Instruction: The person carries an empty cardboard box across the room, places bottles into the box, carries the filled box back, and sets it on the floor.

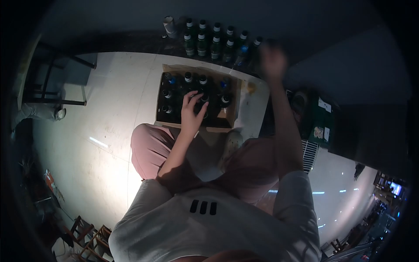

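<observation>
My left hand (191, 114) is over an open cardboard box (197, 127) that holds several dark bottles with pale neck labels. Its thumb and fingers curl around the top of one bottle (204, 99) in the box's middle. My right hand (274, 62) is stretched forward at the right end of a row of dark green bottles (215, 47) standing on a dark ledge. Motion smears its fingers, and whether anything is in them does not show. Two bottles in the box have blue near their tops.
A whitish cup or roll (169, 27) stands left of the bottle row. Beside my right forearm is a dark green crate or box (317, 120) with a white grate (310, 155) below it. A metal-legged table (65, 102) is at the left; wooden chairs (89, 238) are at the lower left.
</observation>
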A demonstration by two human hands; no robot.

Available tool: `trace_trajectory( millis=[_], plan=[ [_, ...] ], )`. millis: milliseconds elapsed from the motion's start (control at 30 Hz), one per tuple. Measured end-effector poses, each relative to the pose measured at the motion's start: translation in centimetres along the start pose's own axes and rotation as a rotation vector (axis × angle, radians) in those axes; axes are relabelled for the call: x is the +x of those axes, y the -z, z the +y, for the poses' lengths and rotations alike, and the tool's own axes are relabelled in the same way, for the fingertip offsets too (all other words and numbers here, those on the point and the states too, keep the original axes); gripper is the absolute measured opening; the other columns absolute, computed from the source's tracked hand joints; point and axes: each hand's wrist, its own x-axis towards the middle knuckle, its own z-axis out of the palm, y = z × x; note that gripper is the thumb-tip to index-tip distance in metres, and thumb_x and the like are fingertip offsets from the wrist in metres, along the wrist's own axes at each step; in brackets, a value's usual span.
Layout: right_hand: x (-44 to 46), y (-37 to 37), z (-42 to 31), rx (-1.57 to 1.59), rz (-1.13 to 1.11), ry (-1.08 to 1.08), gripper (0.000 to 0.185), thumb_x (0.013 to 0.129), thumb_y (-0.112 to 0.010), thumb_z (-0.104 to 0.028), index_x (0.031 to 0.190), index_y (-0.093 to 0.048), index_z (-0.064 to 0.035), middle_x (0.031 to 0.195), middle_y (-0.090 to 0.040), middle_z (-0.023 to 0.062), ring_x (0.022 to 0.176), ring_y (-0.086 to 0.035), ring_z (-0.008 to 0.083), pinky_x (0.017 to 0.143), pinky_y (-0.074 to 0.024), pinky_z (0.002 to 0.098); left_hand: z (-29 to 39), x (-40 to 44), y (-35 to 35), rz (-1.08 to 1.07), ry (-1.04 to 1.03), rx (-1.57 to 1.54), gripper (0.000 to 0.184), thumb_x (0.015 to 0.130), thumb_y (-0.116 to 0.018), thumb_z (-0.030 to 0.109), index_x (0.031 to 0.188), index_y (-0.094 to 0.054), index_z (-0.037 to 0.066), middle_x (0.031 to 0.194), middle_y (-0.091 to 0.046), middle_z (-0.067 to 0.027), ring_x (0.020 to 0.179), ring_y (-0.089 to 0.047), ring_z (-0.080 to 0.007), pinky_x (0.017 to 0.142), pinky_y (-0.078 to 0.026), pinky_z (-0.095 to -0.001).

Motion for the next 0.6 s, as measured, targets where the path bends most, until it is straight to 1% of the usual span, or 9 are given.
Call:
trace_trajectory(
  millis=[100,167,200,233,300,333,367,433,600],
  plan=[
    [0.9,5.4,-7.0,0.007,-0.097,-0.025,0.025,0.083,-0.064,-0.025,0.07,-0.054,-0.0056,0.055,-0.05,0.0081,0.051,-0.05,0.018,0.051,-0.044,0.0296,1.4,0.8,1.4,-0.012,-0.024,-0.071,0.029,0.077,-0.068,0.009,0.105,-0.061,0.003,0.114,-0.052,-0.0082,0.083,-0.056,-0.0163,0.064,-0.046,-0.0245],
    [0.6,7.8,-11.4,0.062,-0.177,-0.288,0.024,0.082,-0.065,-0.022,0.071,-0.054,-0.0043,0.061,-0.056,0.0078,0.057,-0.054,0.0136,0.054,-0.0457,0.0268,2.4,1.2,2.2,-0.011,-0.039,-0.093,0.03,0.077,-0.068,0.009,0.105,-0.061,0.003,0.114,-0.052,-0.0079,0.084,-0.055,-0.0159,0.064,-0.046,-0.0239],
    [-0.3,8.0,-12.0,0.304,-0.177,-0.199,0.024,0.082,-0.066,-0.02,0.071,-0.053,-0.0034,0.067,-0.059,0.0046,0.063,-0.056,0.0104,0.058,-0.0467,0.0246,3.2,1.4,2.7,-0.025,-0.041,-0.127,0.031,0.076,-0.068,0.009,0.105,-0.061,0.003,0.113,-0.052,-0.0089,0.083,-0.056,-0.0179,0.066,-0.046,-0.0263],
    [-1.1,8.4,-12.8,0.297,-0.171,-0.204,0.024,0.082,-0.066,-0.02,0.071,-0.053,-0.0034,0.067,-0.059,0.0046,0.063,-0.056,0.0104,0.058,-0.0467,0.0246,3.8,1.6,3.1,-0.042,-0.042,-0.16,0.032,0.075,-0.069,0.009,0.105,-0.061,0.002,0.112,-0.051,-0.01,0.082,-0.056,-0.0199,0.068,-0.047,-0.0288],
    [-2.7,8.9,-14.9,0.419,-0.228,-0.149,0.024,0.08,-0.068,-0.02,0.071,-0.053,-0.0035,0.068,-0.057,0.0,0.063,-0.055,0.0094,0.057,-0.046,0.0241,4.7,2.0,3.0,-0.054,-0.097,-0.191,0.033,0.075,-0.07,0.011,0.106,-0.061,0.005,0.113,-0.053,-0.0072,0.086,-0.055,-0.0157,0.068,-0.046,-0.0251],
    [-3.2,9.4,-15.7,0.309,-0.331,-0.213,0.024,0.078,-0.071,-0.019,0.073,-0.053,-0.0035,0.062,-0.053,-0.0003,0.058,-0.054,0.0083,0.053,-0.0436,0.0241,5.3,2.1,3.0,-0.083,-0.162,-0.205,0.035,0.074,-0.07,0.011,0.107,-0.061,0.005,0.114,-0.053,-0.0076,0.089,-0.055,-0.0171,0.072,-0.045,-0.0266],
    [-4.2,9.3,-15.5,0.227,-0.397,-0.232,0.023,0.076,-0.071,-0.019,0.075,-0.055,-0.003,0.058,-0.052,0.002,0.053,-0.051,0.0083,0.05,-0.0402,0.0245,5.9,2.2,3.0,-0.109,-0.224,-0.218,0.037,0.073,-0.071,0.011,0.108,-0.06,0.005,0.114,-0.053,-0.008,0.092,-0.055,-0.0186,0.076,-0.045,-0.0281],
    [-5.6,9.3,-17.7,0.372,-0.428,-0.296,0.022,0.076,-0.071,-0.019,0.081,-0.057,-0.0029,0.056,-0.052,0.0051,0.05,-0.051,0.0102,0.047,-0.0385,0.0257,6.8,2.4,3.0,-0.159,-0.35,-0.207,0.045,0.069,-0.072,0.01,0.111,-0.058,0.002,0.118,-0.052,-0.0108,0.103,-0.051,-0.0279,0.091,-0.04,-0.0353],
    [-8.4,8.8,-18.4,0.376,-0.582,-0.206,0.027,0.074,-0.071,-0.017,0.094,-0.059,-0.0018,0.06,-0.056,0.0085,0.053,-0.056,0.0145,0.049,-0.0416,0.0284,5.9,1.5,2.2,-0.223,-0.311,-0.23,0.044,0.063,-0.071,0.004,0.105,-0.059,0.001,0.109,-0.058,-0.0125,0.099,-0.051,-0.0287,0.088,-0.041,-0.0349]
  ],
)
